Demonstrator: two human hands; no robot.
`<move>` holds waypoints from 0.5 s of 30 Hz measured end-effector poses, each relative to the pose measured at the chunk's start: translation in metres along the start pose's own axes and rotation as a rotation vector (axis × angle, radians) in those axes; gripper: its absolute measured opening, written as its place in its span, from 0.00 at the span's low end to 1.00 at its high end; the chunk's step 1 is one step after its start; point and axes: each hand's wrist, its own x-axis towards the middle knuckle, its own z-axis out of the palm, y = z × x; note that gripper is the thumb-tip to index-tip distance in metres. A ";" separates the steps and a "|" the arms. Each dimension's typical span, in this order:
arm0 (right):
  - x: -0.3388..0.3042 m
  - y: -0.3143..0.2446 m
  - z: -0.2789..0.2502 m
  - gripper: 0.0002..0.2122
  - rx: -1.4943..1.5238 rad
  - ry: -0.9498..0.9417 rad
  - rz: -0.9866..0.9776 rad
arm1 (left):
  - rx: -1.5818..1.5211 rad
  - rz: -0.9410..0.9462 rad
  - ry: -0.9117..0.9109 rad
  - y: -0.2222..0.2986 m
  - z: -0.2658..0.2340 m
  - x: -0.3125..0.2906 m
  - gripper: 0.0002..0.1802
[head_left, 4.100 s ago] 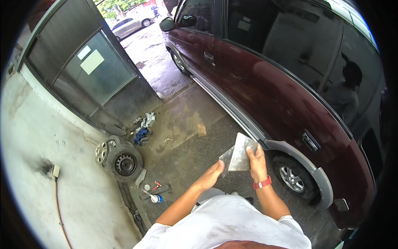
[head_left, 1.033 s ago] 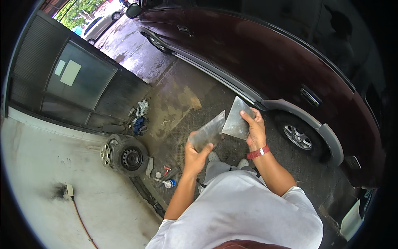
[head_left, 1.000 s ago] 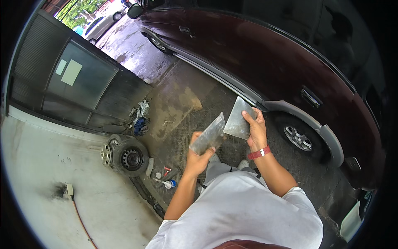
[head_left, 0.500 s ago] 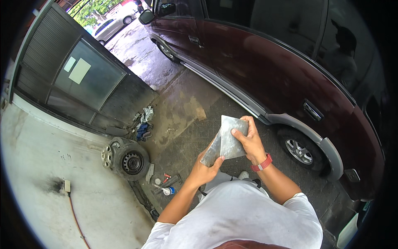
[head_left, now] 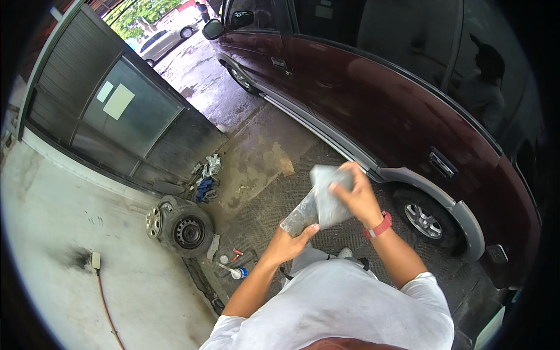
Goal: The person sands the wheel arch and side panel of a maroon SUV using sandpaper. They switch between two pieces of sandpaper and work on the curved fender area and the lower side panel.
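Note:
In front of my chest, my left hand (head_left: 291, 241) is closed around the lower end of a flat, oblong grey piece (head_left: 301, 214) with a worn, smeared surface. My right hand (head_left: 357, 197), wearing a red wristwatch (head_left: 378, 224), grips a lighter grey, roughly four-sided flat sheet (head_left: 330, 201) by its right side, thumb on its upper face. The sheet is blurred and overlaps the oblong piece's upper right end. Whether the two pieces touch there I cannot tell, nor what they are made of.
A dark red vehicle (head_left: 373, 93) with a grey side step stands along the right. Left of me are a pale wall (head_left: 70, 216), wheels with tyres (head_left: 189, 228) and a blue-and-white tin (head_left: 239, 273) among small things on the floor. A rag heap (head_left: 205, 184) lies beyond.
My right hand and the lighter sheet have shifted slightly right, uncovering more of the oblong piece. My left hand still holds that piece. The whole view has shifted slightly.

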 end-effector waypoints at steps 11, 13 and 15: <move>0.007 0.004 0.005 0.18 0.094 0.171 -0.025 | 0.088 -0.029 0.179 0.009 0.012 0.009 0.18; -0.010 0.000 0.020 0.20 -0.017 -0.014 -0.046 | 0.127 -0.084 0.127 0.010 0.011 0.014 0.20; -0.018 -0.016 0.022 0.19 -0.140 -0.180 -0.052 | 0.156 0.002 -0.066 0.001 0.000 0.009 0.22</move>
